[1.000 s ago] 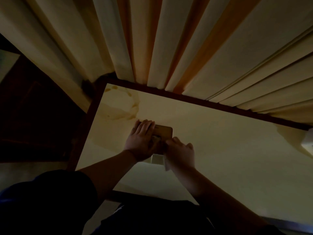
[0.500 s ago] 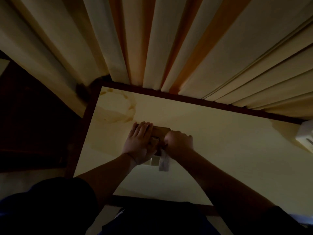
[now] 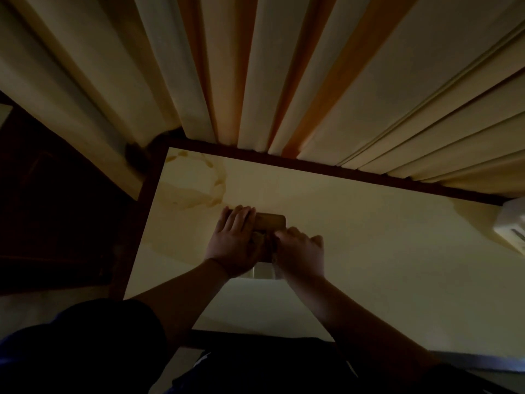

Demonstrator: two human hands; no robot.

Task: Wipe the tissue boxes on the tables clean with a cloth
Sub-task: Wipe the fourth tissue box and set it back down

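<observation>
A small brown tissue box [image 3: 271,221] with a pale front side stands on the cream table [image 3: 369,251], left of its middle. My left hand [image 3: 235,240] lies over the box's left part, fingers straight and pointing away from me. My right hand [image 3: 301,251] is curled at the box's right front corner and grips a cloth [image 3: 274,258]; only a small pale bit of it shows between my hands. Most of the box is hidden under both hands.
Cream and orange curtains [image 3: 284,81] hang right behind the table's dark far edge. A brownish stain [image 3: 199,183] marks the table's far left corner. A white tissue box [image 3: 511,226] sits at the right edge of view. Dark wooden furniture [image 3: 56,209] stands to the left.
My right hand has slid a little to the right and toward me along the box's front corner with the cloth. My left hand has stayed on the box.
</observation>
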